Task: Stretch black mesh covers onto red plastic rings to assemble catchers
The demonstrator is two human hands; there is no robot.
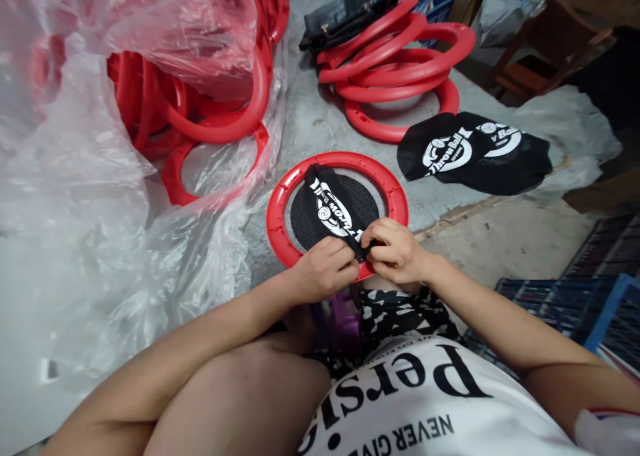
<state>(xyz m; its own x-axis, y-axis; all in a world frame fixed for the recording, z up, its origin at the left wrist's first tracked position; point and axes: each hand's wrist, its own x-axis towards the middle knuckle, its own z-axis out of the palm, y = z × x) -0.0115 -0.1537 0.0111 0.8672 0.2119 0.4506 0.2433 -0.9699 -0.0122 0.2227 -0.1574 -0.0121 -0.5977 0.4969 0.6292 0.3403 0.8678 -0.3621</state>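
A red plastic ring [281, 188] lies in front of me with its ribbed side up. Inside it is a round black mesh net [367, 193], partly folded over so that white "Throw Ball" lettering shows. At the ring's near edge my left hand [326, 267] has its fingers curled on the net's lower edge. Close beside it, my right hand [393, 251] pinches the same edge of the black net from the right. The fingertips of both hands nearly meet there, and they cover part of the ring's near rim.
Red rings [395, 76] are stacked at the back, by a black bag [345, 16]. Black printed nets [475, 153] lie to the right. On the left, clear plastic sheeting [200, 256] wraps more red rings [220, 123]. Blue crates [555, 303] stand at the lower right.
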